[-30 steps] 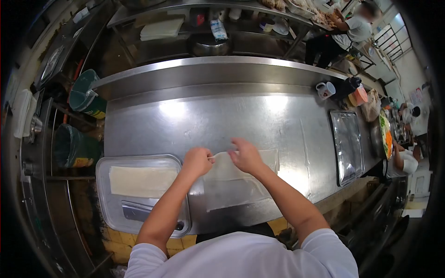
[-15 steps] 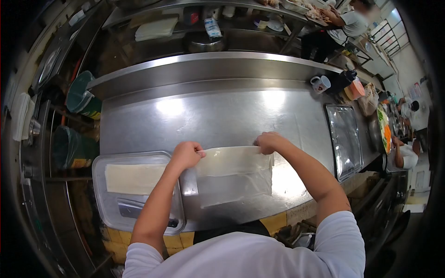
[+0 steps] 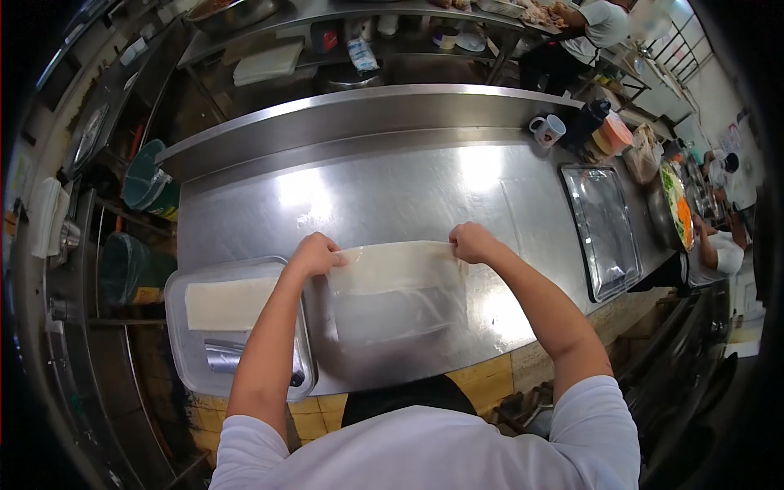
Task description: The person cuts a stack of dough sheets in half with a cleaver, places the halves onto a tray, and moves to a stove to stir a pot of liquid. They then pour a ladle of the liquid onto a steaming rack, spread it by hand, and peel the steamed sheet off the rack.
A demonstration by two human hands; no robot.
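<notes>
A thin, pale, half-transparent pastry sheet [image 3: 396, 290] is stretched out over the steel counter [image 3: 392, 188] in front of me. My left hand [image 3: 314, 254] pinches its far left corner and my right hand [image 3: 471, 242] pinches its far right corner, so the sheet hangs taut between them. Left of it stands a clear plastic tray [image 3: 184, 359] holding a stack of the same pale sheets [image 3: 229, 302] and a metal scraper [image 3: 233, 357].
An empty metal tray [image 3: 603, 229] lies on the counter at the right, with a mug [image 3: 547, 129], a dark jug [image 3: 590, 121] and bowls of chopped vegetables [image 3: 678, 212] beyond. Bins [image 3: 147, 180] stand at the left. Other people work at the far right and back.
My hands have spread apart from the middle of the sheet to its two far corners, opening it out flat and wide. The view has shifted slightly.
</notes>
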